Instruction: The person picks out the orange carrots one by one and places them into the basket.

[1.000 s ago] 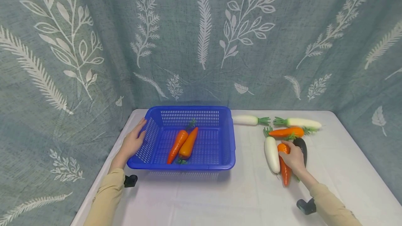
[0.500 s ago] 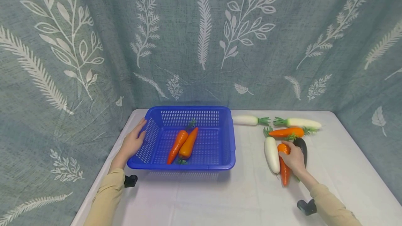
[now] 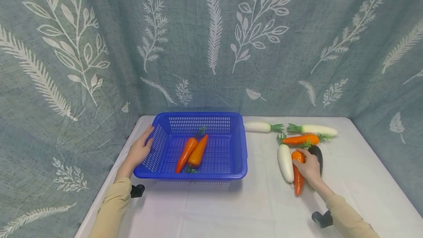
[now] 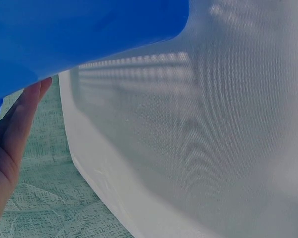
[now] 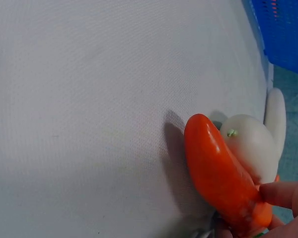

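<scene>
My right hand grips an orange carrot near its leafy end; the right wrist view shows thumb and fingers around the carrot. A white radish lies along the carrot's left side, and a dark eggplant is partly hidden behind the hand. My left hand rests against the left side of a blue basket, its fingers fairly straight along the wall. Inside the basket lie two carrots, a redder one and a more orange one.
Behind the right hand, another carrot lies sideways, with a white radish beyond it. A further white radish lies by the basket's back right corner. The white table ends at a green leaf-patterned curtain.
The pointed end of the gripped carrot has shifted slightly left toward the white radish. The left hand and the basket stay in place.
</scene>
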{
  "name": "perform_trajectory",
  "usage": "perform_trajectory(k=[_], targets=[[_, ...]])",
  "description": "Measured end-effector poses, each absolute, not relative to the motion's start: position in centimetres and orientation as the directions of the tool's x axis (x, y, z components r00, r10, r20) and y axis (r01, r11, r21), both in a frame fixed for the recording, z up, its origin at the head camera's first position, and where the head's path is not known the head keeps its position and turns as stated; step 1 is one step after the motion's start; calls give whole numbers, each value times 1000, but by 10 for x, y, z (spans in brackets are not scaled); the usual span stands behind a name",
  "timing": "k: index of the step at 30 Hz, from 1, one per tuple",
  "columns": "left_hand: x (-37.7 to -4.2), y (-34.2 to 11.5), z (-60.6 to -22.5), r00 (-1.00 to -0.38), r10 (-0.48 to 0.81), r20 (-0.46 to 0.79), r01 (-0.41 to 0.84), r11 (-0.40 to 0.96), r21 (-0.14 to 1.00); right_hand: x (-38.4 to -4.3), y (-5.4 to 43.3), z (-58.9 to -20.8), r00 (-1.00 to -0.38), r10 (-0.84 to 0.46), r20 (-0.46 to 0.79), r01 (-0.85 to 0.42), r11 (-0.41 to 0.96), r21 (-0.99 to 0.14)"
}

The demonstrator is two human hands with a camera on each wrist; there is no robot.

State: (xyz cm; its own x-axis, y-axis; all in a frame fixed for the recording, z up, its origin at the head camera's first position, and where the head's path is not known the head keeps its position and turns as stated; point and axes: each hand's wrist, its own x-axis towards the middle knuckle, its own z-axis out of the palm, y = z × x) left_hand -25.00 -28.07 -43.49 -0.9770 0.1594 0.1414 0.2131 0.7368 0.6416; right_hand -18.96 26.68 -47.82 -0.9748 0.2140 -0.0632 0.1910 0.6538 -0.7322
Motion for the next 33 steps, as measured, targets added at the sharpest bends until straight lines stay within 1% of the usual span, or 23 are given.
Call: perform_trajectory(k=[10,18,33], targets=[[-250,-282,-435,-976,157,151,217,735,642,-188,269,-474,-978,203,-58,177,640,-748],[-249,-281,-436,-977,159,144,214,738,640,-186,268,-468,-968,222,-113,224,576,-786],[-250,-281,-435,-979,155,133,204,733,649,-184,263,-454,-963,236,-133,244,540,-806]])
